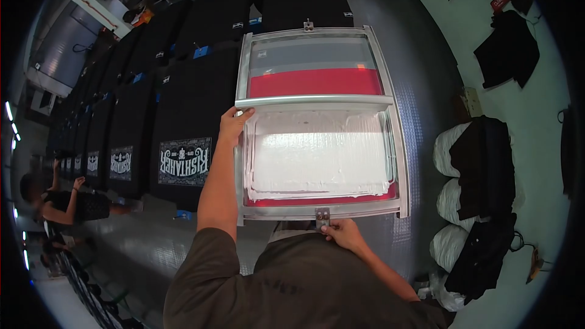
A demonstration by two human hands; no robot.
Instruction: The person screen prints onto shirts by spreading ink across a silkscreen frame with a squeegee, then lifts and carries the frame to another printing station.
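A screen printing frame (402, 192) with metal rails is in front of me, its mesh red at the top and along the lower edge. White ink (304, 158) coats the lower part in a rough rectangle. A silvery squeegee (314, 102) spans the mesh from side to side. My left hand (233, 127) is closed around the frame's left rail, its thumb just under the squeegee's end. At the near edge, my right hand (344, 233) has its fingers closed on a small metal bracket (322, 218) fixed to the frame.
Black shirts on printing boards (213, 12) run in rows at left and ahead; several carry a white print (184, 161). A person (61, 204) stands at far left. White bundles (450, 201) and black garments (487, 164) lie along the right wall. Grey floor (420, 109) lies between.
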